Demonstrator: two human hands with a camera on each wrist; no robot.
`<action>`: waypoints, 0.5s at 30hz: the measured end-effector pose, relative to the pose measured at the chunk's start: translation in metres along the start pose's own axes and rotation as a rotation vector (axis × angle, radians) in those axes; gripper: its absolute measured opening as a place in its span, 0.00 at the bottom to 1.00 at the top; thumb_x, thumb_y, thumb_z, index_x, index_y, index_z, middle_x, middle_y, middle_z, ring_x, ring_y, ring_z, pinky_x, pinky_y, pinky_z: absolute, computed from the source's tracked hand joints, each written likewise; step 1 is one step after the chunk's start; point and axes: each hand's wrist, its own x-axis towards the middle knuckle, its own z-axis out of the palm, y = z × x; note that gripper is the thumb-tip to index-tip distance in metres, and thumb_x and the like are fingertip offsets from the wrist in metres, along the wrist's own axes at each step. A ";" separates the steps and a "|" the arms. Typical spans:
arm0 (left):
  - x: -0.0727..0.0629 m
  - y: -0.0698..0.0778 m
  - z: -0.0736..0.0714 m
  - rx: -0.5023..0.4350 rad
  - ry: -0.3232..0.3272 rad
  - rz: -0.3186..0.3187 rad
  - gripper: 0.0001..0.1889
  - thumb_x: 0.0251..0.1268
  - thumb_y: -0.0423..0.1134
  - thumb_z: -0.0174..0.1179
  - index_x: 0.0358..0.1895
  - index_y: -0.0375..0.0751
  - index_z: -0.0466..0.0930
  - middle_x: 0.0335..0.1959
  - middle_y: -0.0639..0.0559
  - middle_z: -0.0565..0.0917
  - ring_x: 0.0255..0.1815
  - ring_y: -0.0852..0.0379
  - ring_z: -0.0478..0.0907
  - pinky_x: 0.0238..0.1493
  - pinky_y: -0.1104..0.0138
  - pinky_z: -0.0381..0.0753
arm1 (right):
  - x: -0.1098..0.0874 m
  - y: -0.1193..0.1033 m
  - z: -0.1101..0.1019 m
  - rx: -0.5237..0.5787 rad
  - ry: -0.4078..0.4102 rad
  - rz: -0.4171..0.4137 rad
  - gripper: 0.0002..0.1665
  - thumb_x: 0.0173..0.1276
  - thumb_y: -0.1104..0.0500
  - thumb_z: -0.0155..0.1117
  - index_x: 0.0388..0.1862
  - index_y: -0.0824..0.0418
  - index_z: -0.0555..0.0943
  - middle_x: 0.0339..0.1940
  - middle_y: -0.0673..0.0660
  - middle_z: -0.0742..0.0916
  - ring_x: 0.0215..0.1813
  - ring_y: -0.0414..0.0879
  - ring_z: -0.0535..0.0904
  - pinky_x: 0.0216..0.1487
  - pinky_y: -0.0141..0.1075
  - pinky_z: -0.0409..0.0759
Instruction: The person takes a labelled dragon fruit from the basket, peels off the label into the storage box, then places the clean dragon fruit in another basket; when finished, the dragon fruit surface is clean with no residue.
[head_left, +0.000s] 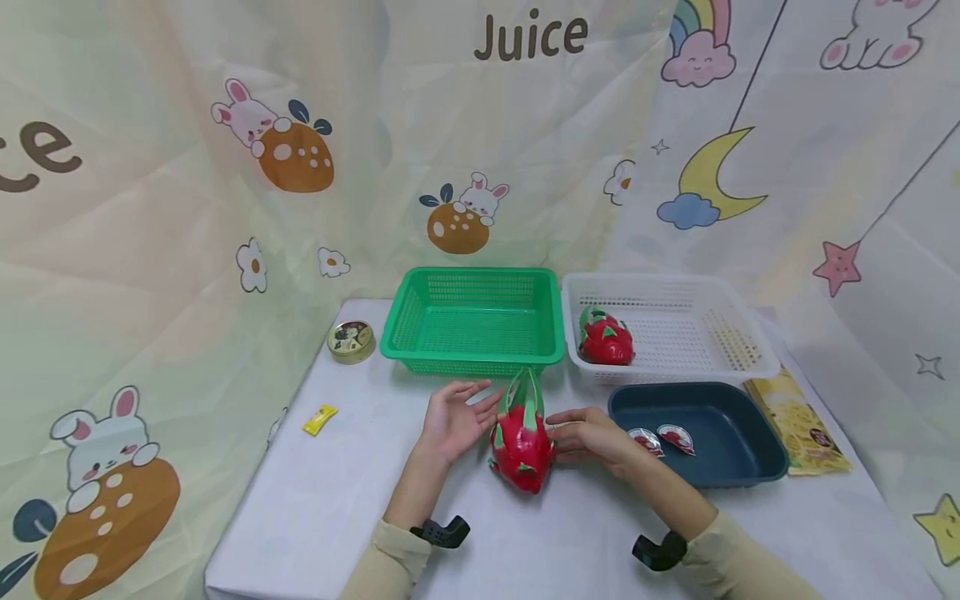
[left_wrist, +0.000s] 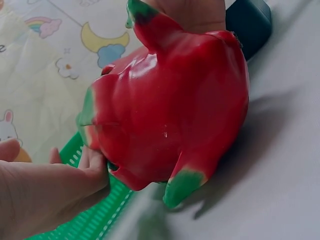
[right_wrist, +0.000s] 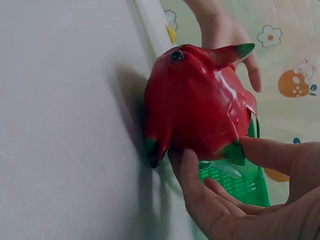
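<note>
A red dragon fruit (head_left: 521, 450) with green leaf tips is between my two hands, its long green leaves pointing at the green basket (head_left: 480, 364). On its left side my left hand (head_left: 459, 421) touches it with fairly straight fingers, thumb apart, as the left wrist view also shows. From the other side my right hand (head_left: 592, 437) holds the fruit. In the right wrist view, its fingers (right_wrist: 192, 175) bend against the lower side and the thumb meets a green tip. Whether the fruit rests on the table or hangs just above it, I cannot tell.
A white basket (head_left: 675, 377) holds another dragon fruit (head_left: 606, 342). In front of it, a dark blue tray (head_left: 720, 475) contains two small packs (head_left: 677, 438), beside a yellow packet (head_left: 802, 425). At left are a round tin (head_left: 351, 342) and a yellow wrapped sweet (head_left: 320, 419).
</note>
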 end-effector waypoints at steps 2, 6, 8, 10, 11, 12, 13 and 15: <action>0.000 0.000 0.000 0.007 -0.008 -0.007 0.33 0.80 0.42 0.42 0.80 0.29 0.47 0.81 0.27 0.49 0.78 0.37 0.59 0.81 0.49 0.54 | -0.002 -0.001 -0.002 0.006 -0.003 -0.006 0.36 0.72 0.58 0.67 0.71 0.77 0.70 0.55 0.65 0.89 0.54 0.60 0.88 0.60 0.55 0.82; 0.001 0.001 0.002 0.023 -0.033 -0.014 0.32 0.81 0.42 0.41 0.79 0.29 0.49 0.81 0.28 0.52 0.78 0.37 0.60 0.80 0.49 0.56 | -0.006 -0.003 -0.004 0.019 -0.011 -0.031 0.34 0.72 0.59 0.66 0.70 0.77 0.71 0.54 0.66 0.89 0.53 0.59 0.89 0.59 0.55 0.83; 0.002 0.001 0.003 0.028 -0.045 -0.019 0.31 0.81 0.43 0.41 0.78 0.29 0.51 0.80 0.28 0.55 0.79 0.37 0.59 0.81 0.48 0.56 | -0.010 -0.004 -0.006 0.024 -0.014 -0.047 0.33 0.73 0.59 0.66 0.70 0.78 0.72 0.54 0.66 0.89 0.52 0.59 0.89 0.58 0.54 0.83; 0.003 0.001 0.005 0.036 -0.062 -0.024 0.30 0.82 0.43 0.41 0.77 0.29 0.52 0.79 0.28 0.57 0.79 0.36 0.59 0.81 0.47 0.54 | -0.014 -0.005 -0.008 0.026 -0.012 -0.059 0.32 0.73 0.59 0.67 0.69 0.77 0.73 0.53 0.66 0.90 0.52 0.59 0.90 0.57 0.54 0.84; 0.003 0.001 0.006 0.041 -0.068 -0.028 0.30 0.82 0.43 0.41 0.77 0.28 0.53 0.79 0.28 0.57 0.79 0.36 0.59 0.81 0.47 0.53 | -0.016 -0.005 -0.009 0.027 -0.007 -0.062 0.32 0.73 0.59 0.67 0.68 0.77 0.74 0.52 0.66 0.90 0.51 0.58 0.90 0.57 0.53 0.84; 0.003 0.001 0.007 0.044 -0.073 -0.032 0.29 0.82 0.44 0.41 0.77 0.28 0.53 0.79 0.28 0.58 0.80 0.36 0.59 0.81 0.46 0.52 | -0.018 -0.005 -0.010 0.027 -0.002 -0.064 0.31 0.73 0.59 0.67 0.68 0.77 0.75 0.52 0.65 0.90 0.51 0.58 0.90 0.56 0.53 0.84; 0.004 0.001 0.008 0.047 -0.078 -0.037 0.29 0.82 0.44 0.41 0.77 0.29 0.53 0.78 0.28 0.58 0.80 0.36 0.59 0.82 0.47 0.52 | -0.020 -0.006 -0.011 0.025 0.002 -0.065 0.31 0.73 0.58 0.67 0.67 0.77 0.75 0.52 0.65 0.90 0.50 0.58 0.90 0.56 0.53 0.85; 0.004 0.000 0.010 0.060 -0.085 -0.046 0.30 0.81 0.44 0.41 0.77 0.29 0.53 0.78 0.28 0.60 0.80 0.35 0.59 0.81 0.47 0.53 | -0.025 -0.006 -0.013 0.024 0.007 -0.063 0.30 0.73 0.58 0.67 0.67 0.76 0.76 0.52 0.65 0.90 0.50 0.58 0.90 0.55 0.52 0.85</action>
